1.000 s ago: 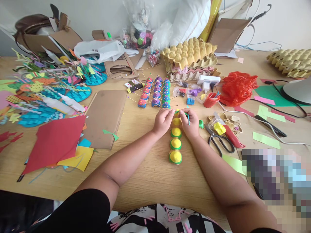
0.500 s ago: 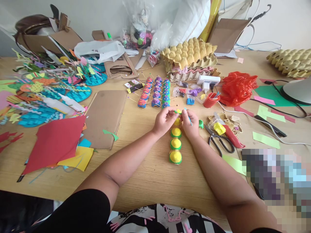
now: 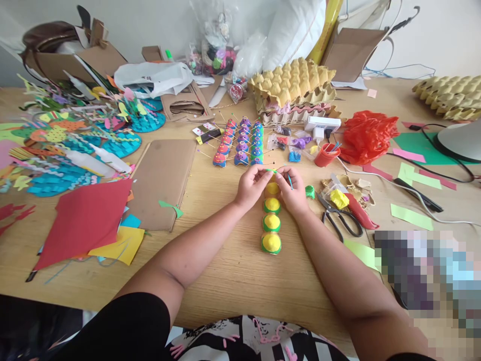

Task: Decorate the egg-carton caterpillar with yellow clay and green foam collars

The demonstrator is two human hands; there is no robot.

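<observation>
A row of yellow domes with green rims (image 3: 271,222) lies on the wooden table in front of me. At its far end my left hand (image 3: 252,186) pinches a small piece of green clay (image 3: 271,171). My right hand (image 3: 292,189) closes on the same green piece from the other side, with a thin blue stick (image 3: 289,181) among its fingers. The far dome is partly hidden by my hands. Just right of my right hand lies a green clay lump (image 3: 309,191). Beyond my hands stand three painted rows, one red and blue, one purple (image 3: 242,145), one green and blue.
Scissors (image 3: 341,215) and a yellow lump (image 3: 339,199) lie to the right, near a red cup (image 3: 326,155) and a red bag (image 3: 370,135). Cardboard (image 3: 161,175) and red paper (image 3: 88,215) lie left. Egg trays (image 3: 291,82) are stacked behind.
Both hands have shifted slightly, and their fingertips have come closer together around the green piece. The blue stick now stands more upright and sits a little to the left.
</observation>
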